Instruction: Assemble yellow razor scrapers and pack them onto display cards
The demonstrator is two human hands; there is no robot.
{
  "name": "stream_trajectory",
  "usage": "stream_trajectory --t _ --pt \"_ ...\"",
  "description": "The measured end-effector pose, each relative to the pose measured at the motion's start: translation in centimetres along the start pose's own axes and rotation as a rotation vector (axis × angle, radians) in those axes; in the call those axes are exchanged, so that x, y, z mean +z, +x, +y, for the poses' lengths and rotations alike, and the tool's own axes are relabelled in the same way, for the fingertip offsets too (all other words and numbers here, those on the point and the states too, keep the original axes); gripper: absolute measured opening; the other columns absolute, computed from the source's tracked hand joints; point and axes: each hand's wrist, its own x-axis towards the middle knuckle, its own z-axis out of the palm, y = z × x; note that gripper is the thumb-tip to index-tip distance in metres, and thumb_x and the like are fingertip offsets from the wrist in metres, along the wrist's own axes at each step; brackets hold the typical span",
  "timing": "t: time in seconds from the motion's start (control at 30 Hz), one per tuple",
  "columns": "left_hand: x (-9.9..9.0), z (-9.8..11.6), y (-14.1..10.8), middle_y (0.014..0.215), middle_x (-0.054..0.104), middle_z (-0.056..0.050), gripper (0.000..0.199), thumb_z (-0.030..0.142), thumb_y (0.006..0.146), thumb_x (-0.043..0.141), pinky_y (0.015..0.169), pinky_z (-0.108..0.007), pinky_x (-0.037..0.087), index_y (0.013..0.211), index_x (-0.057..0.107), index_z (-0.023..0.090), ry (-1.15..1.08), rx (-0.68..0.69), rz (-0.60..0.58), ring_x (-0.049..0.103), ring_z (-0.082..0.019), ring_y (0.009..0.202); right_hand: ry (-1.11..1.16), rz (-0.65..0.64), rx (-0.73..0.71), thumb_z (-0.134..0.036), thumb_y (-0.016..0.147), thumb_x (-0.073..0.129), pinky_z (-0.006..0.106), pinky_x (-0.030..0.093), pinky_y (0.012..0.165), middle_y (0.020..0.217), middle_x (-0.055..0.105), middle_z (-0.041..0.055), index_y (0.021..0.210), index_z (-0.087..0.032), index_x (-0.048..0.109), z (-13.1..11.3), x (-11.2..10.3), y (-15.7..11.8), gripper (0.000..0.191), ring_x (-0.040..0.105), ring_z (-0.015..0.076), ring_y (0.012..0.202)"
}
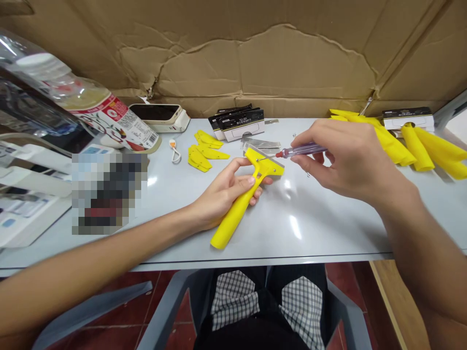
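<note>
My left hand (228, 192) is closed around a yellow scraper (237, 214) near its head, the handle slanting down toward the table's front edge. A blade strip shows along the top of that head. In my right hand (343, 158) is a screwdriver (304, 149) with a clear purplish handle and a red collar. Its thin shaft points left, the tip at a screw on the scraper's head. Behind the scraper lie several yellow plastic head plates (204, 151) and some loose metal blades (264, 144). Small screws (308, 174) are scattered near my right hand.
Black-and-white blade boxes (241, 122) stand against the cardboard at the back. More yellow handles (423, 148) and another box (408, 118) lie at the right. At the left are a drink bottle (109, 114), a phone-like device (160, 115) and a short white cable (175, 150).
</note>
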Motion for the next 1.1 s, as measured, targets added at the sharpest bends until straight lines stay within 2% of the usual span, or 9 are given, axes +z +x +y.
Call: stream_trajectory --t 0.27,0.43,0.57,0.77,0.9,1.0,1.1 --pt "0.1 0.0 -0.2 0.116 0.078 -0.01 0.041 0.03 0.1 0.077 0.069 -0.028 0.051 0.124 0.044 0.026 0.01 0.014 -0.016 0.064 -0.012 0.074 -0.058 0.032 0.005 -0.038 0.102 0.063 0.041 0.05 0.072 0.088 0.081 0.0051 0.102 -0.028 0.077 -0.1 0.4 -0.1 0.017 0.074 0.028 0.079" --pt "0.0 -0.1 -0.1 0.115 0.078 -0.01 0.04 0.03 0.1 0.076 0.07 -0.028 0.051 0.124 0.044 0.027 0.016 0.022 -0.014 0.064 -0.012 0.074 -0.13 0.027 0.033 -0.045 0.103 0.063 0.039 0.044 0.066 0.075 0.077 0.0054 0.098 -0.027 0.077 0.0 0.7 0.0 0.024 0.066 0.026 0.066" --pt "0.0 -0.1 -0.2 0.114 0.078 -0.01 0.04 0.031 0.1 0.076 0.07 -0.028 0.051 0.124 0.044 0.026 0.031 0.032 -0.019 0.063 -0.012 0.074 -0.145 0.014 0.035 -0.047 0.104 0.061 0.037 0.04 0.064 0.073 0.076 0.0058 0.097 -0.026 0.076 0.1 0.7 0.0 0.027 0.062 0.0247 0.062" --pt "0.1 0.0 -0.2 0.116 0.078 -0.009 0.042 0.032 0.1 0.078 0.069 -0.028 0.051 0.124 0.043 0.027 0.028 0.023 -0.019 0.063 -0.011 0.074 -0.179 -0.052 0.093 -0.05 0.106 0.058 0.036 0.037 0.065 0.073 0.075 0.0063 0.097 -0.024 0.077 -0.4 0.3 0.1 0.033 0.06 0.0239 0.061" --pt "0.0 -0.1 -0.1 0.115 0.079 -0.01 0.039 0.03 0.101 0.076 0.07 -0.029 0.052 0.123 0.044 0.027 0.018 0.01 -0.015 0.065 -0.012 0.074 -0.156 -0.116 0.118 -0.047 0.104 0.06 0.035 0.038 0.066 0.072 0.073 0.0053 0.098 -0.024 0.079 -0.2 -0.1 0.3 0.03 0.061 0.0232 0.063" --pt "0.0 0.1 0.1 0.116 0.079 -0.011 0.038 0.027 0.1 0.075 0.07 -0.029 0.052 0.125 0.047 0.025 -0.011 -0.021 0.001 0.065 -0.013 0.076 -0.132 -0.178 0.087 -0.04 0.102 0.063 0.035 0.041 0.069 0.077 0.076 0.0061 0.108 -0.023 0.081 0.3 -0.2 0.3 0.025 0.066 0.0245 0.071" --pt "0.0 0.2 0.1 0.115 0.079 -0.012 0.039 0.024 0.099 0.075 0.07 -0.029 0.052 0.127 0.049 0.024 -0.037 -0.034 0.007 0.065 -0.013 0.077 -0.088 -0.242 0.04 -0.033 0.102 0.061 0.034 0.041 0.071 0.083 0.078 0.0047 0.127 -0.024 0.079 0.7 0.2 0.2 0.033 0.069 0.023 0.075"
